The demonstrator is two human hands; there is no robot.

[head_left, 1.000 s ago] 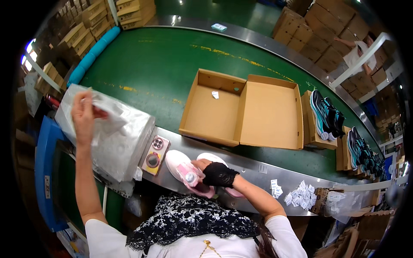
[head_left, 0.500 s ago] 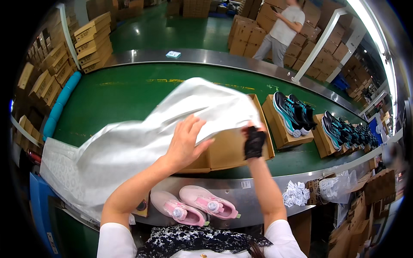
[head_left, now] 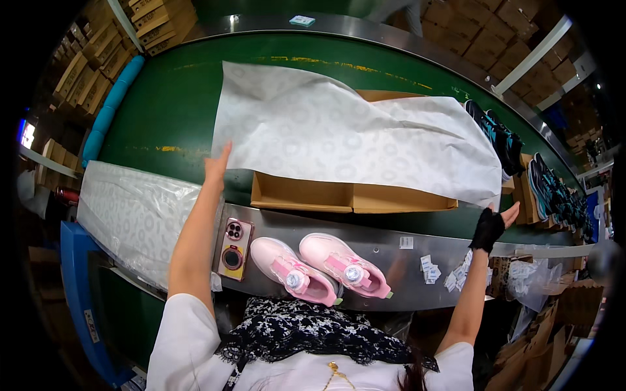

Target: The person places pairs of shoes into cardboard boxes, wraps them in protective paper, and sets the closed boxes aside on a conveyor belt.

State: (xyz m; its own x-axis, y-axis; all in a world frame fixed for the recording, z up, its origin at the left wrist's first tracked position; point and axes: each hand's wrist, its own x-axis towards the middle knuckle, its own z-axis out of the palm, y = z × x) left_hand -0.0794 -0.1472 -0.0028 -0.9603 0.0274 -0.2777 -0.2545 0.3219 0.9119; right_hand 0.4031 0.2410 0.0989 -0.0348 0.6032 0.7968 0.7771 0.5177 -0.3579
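A large white sheet of wrapping paper [head_left: 313, 133] with a faint grey pattern is spread across an open brown shoebox [head_left: 303, 194], whose near side shows beneath it. My left hand [head_left: 217, 164] is at the sheet's lower left edge, thumb and fingers apart. At the lower right corner is my right hand [head_left: 497, 225], in a black fingerless glove, fingers stretched out and apart from the thumb. Between my forearms, a pair of pink sneakers [head_left: 283, 267] rests on the metal ledge [head_left: 391, 260], with clear round pieces at their openings.
A stack of patterned paper in plastic [head_left: 140, 221] lies left, beside a phone [head_left: 233, 251]. Small white packets [head_left: 460, 274] are on the ledge at right. Black and teal sneakers [head_left: 551, 189] on boxes line the green conveyor belt [head_left: 176, 111]. A blue frame [head_left: 81, 293] stands near left.
The sheet, billowing and folded before, now lies spread over the shoebox. My hands have moved apart to its two near corners. The phone has come into fuller view.
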